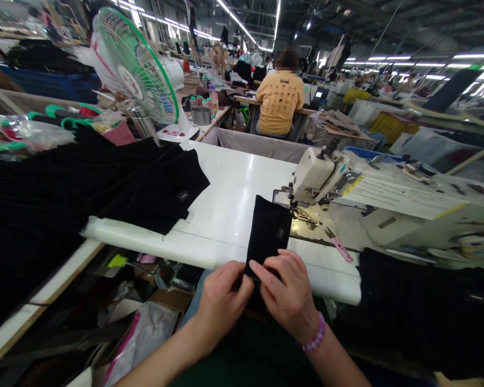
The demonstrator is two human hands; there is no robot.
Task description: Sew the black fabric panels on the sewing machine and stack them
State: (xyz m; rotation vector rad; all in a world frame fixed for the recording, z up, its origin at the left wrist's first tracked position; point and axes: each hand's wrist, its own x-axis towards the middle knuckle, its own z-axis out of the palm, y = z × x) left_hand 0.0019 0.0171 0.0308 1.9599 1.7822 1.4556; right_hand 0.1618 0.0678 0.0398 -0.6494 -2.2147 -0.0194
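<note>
A black piece of fabric (266, 226) with a small dark label (280, 233) lies over the front edge of the white table (226, 215). My left hand (226, 293) pinches the near left edge of this fabric between thumb and fingers. Close beside it, my right hand (286, 285) grips the same edge, with its index finger reaching toward the left hand. The fabric's far right side lies next to the needle area of a sewing machine (314, 169). Pink-handled thread snips (339, 244) rest on the table to the right of the fabric.
Black garments (145, 188) are heaped on the left, and more black cloth (427, 306) hangs at the right. A green-rimmed fan (135, 70) stands at the back left. Farther off, a person in a yellow shirt (280, 102) sits facing away.
</note>
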